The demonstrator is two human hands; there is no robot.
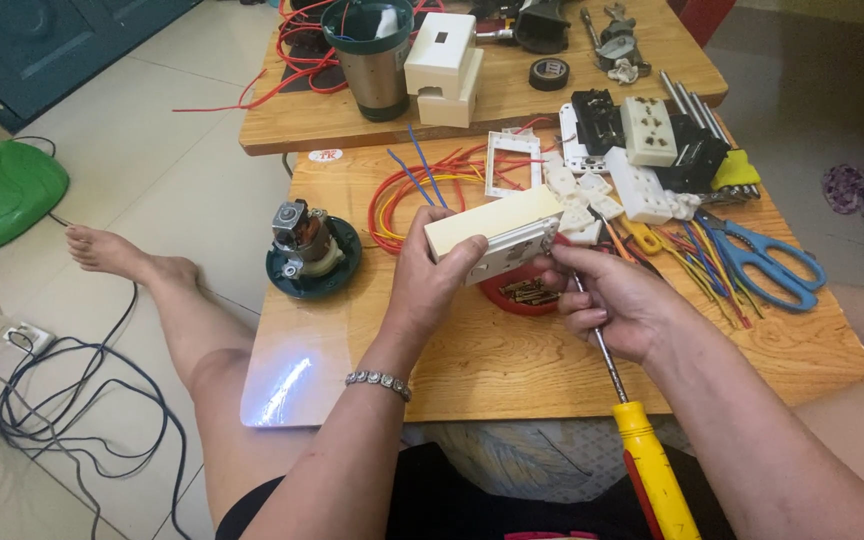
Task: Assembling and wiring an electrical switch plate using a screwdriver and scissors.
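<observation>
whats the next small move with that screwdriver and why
Probably turn the screwdriver to drive the screw: the right hand holds its shaft with the tip against the switch box's end, and the left hand grips the box steady above the table.

Far table: steel cylinder with green rim (372,60), white boxes (442,65), black tape roll (549,73). Near table (492,365): small motor on green base (310,250) at left; red wire coil (407,195) centre; white sockets (642,150) and blue scissors (767,262) at right. Floor, left: black cables (62,390).
</observation>
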